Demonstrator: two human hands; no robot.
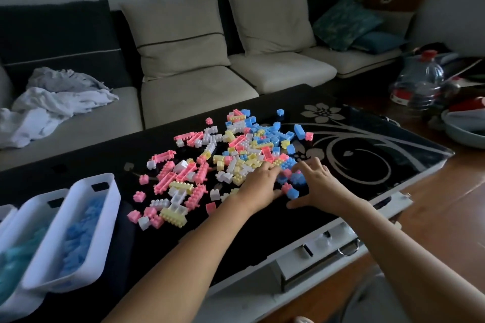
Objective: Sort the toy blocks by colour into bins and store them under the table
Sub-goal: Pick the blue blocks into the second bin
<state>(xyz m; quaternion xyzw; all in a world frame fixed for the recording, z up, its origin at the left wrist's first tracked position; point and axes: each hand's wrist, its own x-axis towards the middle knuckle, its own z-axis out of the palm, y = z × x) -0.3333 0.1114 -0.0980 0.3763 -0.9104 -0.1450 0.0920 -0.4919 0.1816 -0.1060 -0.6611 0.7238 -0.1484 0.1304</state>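
Both my hands work the near right edge of the block pile (236,157) on the black glass table (367,165). My left hand (258,187) lies palm down with fingers curled into the blocks; whether it grips one I cannot tell, as the fingertips are buried among pink and blue pieces. My right hand (319,185) is spread wide, fingers apart, clasping nothing, its thumb on the bare glass and its fingertips touching a small cluster of blue blocks (295,178). One loose blue block (292,193) sits between my two hands, just beside a pink block (286,187).

The pile spreads left and far from my hands: pink, yellow, white and blue pieces mixed together, too many to count, with long pink blocks mostly on the left and blue ones mostly on the far right.

At the near left of the table stand three white bins. The nearest to the pile (86,231) holds blue blocks; the second bin (34,215) holds teal ones; of the third bin (6,214) only a corner shows.

Beyond the table runs a sofa (196,81) with one heap of white laundry (52,102) on its left seat.
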